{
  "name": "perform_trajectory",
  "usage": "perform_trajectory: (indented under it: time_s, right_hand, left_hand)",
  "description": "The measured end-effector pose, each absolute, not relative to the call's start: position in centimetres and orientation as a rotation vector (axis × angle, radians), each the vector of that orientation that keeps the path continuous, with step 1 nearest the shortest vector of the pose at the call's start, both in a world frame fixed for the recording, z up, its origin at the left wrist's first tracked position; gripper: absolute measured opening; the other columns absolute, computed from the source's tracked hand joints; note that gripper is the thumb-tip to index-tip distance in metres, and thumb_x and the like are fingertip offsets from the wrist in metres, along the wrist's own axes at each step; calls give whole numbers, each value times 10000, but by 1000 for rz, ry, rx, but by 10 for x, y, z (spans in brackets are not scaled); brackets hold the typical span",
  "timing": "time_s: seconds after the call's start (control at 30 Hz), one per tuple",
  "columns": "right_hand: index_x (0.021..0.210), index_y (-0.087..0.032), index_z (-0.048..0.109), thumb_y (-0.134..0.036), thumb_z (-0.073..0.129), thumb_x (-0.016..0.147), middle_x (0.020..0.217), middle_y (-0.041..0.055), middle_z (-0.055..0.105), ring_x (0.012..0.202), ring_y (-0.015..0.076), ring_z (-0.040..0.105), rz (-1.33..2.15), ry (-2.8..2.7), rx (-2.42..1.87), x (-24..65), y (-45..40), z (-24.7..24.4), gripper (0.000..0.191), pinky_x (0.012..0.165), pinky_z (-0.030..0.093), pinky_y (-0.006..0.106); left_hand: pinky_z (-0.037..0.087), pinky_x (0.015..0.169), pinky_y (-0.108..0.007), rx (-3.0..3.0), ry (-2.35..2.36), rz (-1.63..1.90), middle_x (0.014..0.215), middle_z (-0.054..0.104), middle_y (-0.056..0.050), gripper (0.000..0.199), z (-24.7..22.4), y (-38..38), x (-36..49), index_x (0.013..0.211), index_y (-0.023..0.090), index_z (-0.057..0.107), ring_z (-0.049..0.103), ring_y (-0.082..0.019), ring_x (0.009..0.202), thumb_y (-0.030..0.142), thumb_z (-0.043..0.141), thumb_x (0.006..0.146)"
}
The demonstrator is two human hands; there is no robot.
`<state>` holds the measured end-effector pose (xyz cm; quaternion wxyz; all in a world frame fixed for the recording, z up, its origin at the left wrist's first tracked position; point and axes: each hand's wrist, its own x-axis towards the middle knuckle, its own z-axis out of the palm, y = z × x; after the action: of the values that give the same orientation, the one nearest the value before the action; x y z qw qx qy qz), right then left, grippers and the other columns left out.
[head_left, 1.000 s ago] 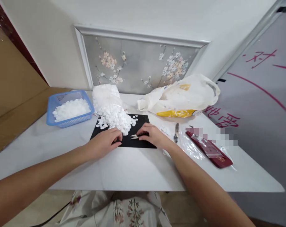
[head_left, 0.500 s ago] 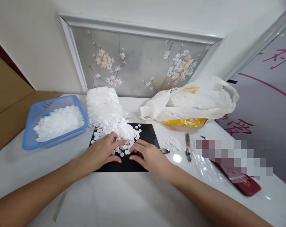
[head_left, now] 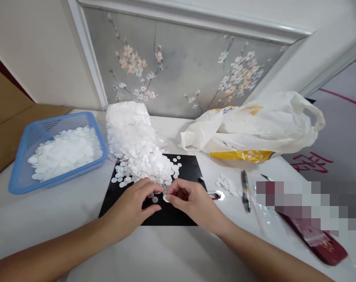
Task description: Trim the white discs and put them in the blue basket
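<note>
Over the black mat [head_left: 180, 218], which sets off white discs [head_left: 150, 164], the right hand [head_left: 195, 201] pinches one disc [head_left: 166, 198], the left hand [head_left: 128, 201] spread.

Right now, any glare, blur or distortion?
Head view: bright glare on the white table beside the small red-sided tool; pixelated block hides part of the dark red case; wide-angle stretch towards the edges; shadows soft and faint.

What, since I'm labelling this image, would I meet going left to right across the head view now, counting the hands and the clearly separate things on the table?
Blue basket → left hand → right hand → pen → dark red case.
</note>
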<state>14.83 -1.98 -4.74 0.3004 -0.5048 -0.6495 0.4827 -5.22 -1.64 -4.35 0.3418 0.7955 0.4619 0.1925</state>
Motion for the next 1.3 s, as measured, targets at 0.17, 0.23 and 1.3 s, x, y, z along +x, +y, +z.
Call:
perform_trajectory:
  time_s: [0.17,0.23,1.3]
  right_hand:
    - [774,-196,603,-274,575,839,680,-31,563,572,104,473,1447,-1593,-1363,152,-19,-54,106,508,399,216]
    - [755,-193,586,-291,592,829,652,-39,527,552,97,451,1471,-1530,-1347,150,-19,-54,123,492,393,212]
    - [794,-239,685,-240,669,846,930,45,699,848,195,662,1092,-1601,-1060,173,-30,-34,55,729,526,314]
  left_hand:
    - [458,734,-253,2061,1210,490,946,582,15,272,-48,-14,-49,1032,274,637,565,-141,819,140,634,796]
    - [455,712,-252,2045,1203,496,934,579,9,211,-45,-13,-47,1011,274,655,566,-146,810,194,623,818]
    - [448,676,-202,2481,896,725,821,593,6,173,-31,-12,-30,918,210,589,565,-104,742,122,443,948]
